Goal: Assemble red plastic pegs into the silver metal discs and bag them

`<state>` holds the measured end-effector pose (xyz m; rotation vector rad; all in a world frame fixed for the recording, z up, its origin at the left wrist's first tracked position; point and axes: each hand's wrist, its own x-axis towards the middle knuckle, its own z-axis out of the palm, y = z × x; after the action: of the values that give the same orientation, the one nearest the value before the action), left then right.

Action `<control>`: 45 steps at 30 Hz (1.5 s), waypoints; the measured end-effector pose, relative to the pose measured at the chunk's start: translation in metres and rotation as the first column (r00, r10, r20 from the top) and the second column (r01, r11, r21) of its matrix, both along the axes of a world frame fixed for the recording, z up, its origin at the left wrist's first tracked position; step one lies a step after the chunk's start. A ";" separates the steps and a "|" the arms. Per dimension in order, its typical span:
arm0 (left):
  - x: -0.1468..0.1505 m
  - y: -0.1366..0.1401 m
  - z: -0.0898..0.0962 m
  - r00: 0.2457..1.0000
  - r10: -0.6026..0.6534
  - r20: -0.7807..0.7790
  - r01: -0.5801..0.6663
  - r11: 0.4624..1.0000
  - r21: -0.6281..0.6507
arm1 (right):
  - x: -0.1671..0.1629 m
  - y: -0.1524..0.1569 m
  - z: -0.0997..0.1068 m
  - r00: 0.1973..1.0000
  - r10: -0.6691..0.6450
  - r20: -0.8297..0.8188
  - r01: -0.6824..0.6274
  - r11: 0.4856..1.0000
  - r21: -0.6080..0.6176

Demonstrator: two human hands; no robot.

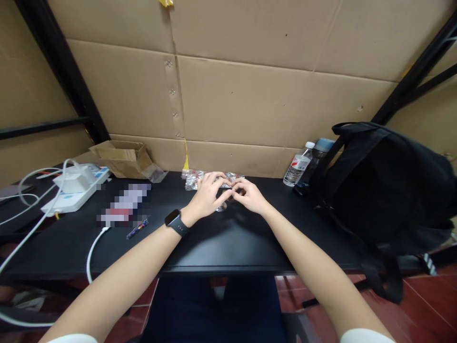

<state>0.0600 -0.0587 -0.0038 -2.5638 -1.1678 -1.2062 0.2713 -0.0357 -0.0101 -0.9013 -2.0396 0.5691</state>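
Shiny object shows by the half-curled fingers, its direction, long axis and any hold unclear.

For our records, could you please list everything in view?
Table: 1, black, centre
Cardboard panels: several, brown, behind
Box: 1, brown, back left
Power strip: 1, white, left
Cables: several, white, left
Blurred item: 1, lilac/red, left
Patterned strip: 1, multicoloured, left
Packets: uncounted, clear, back centre
Bottles: 2, clear/blue, back right
Backpack: 1, black, right
Floor: 1, red, below
Obscured object: count unclear, clear, centre
Watch: 1, black, left wrist
Left hand: 1, bare, centre
Right hand: 1, bare, centre
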 end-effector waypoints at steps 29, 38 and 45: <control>-0.023 0.020 -0.011 0.901 -0.145 -0.408 0.102 0.987 -0.125 | 0.032 0.008 0.001 0.813 -0.017 0.582 0.042 0.999 -0.030; -0.018 0.017 -0.015 0.905 -0.129 -0.406 0.116 0.992 -0.056 | 0.026 0.007 0.000 0.668 -0.257 0.699 0.299 0.952 0.064; -0.018 0.019 -0.018 0.901 -0.036 -0.432 0.044 0.999 0.009 | 0.030 0.006 0.008 0.560 -0.312 0.768 0.404 0.912 0.075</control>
<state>0.0416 -0.0394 -0.0222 -2.6554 -0.9980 -0.5916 0.3017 -0.0300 -0.0026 -1.8258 -2.4483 0.0283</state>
